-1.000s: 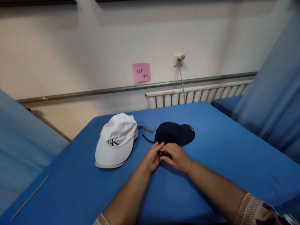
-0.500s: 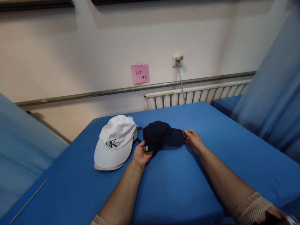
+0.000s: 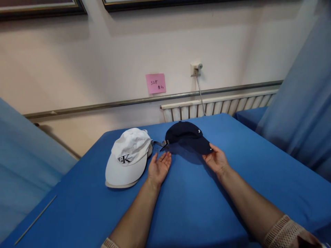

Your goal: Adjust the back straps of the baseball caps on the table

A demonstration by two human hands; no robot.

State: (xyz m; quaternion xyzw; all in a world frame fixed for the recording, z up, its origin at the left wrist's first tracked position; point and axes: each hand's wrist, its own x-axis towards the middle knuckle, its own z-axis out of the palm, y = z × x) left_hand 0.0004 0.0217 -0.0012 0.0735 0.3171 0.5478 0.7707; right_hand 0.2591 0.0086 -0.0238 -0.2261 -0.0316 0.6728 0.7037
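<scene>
My right hand (image 3: 216, 159) grips the brim of a dark navy baseball cap (image 3: 184, 133), thumb on top and fingers beneath. The cap is raised above the bed, its brim to the right and its back strap hanging to the left. Palm up, my left hand (image 3: 159, 168) is open just below that strap, with nothing in it. To its left lies a white baseball cap (image 3: 130, 148) with a black monogram, its brim towards me. Another pale brim shows under the white one, and a dark part lies behind its right side.
The caps are on a blue-covered bed (image 3: 196, 206). A thin stick (image 3: 36, 220) lies at its left edge. Behind stand a radiator (image 3: 219, 105), a metal rail (image 3: 124, 102) and a socket with a cord (image 3: 196, 69). Blue curtains (image 3: 302, 96) hang on both sides.
My left hand has let go of the navy cap and opened palm up. The navy cap has turned crown up, with its brim tilted down, still in my right hand.
</scene>
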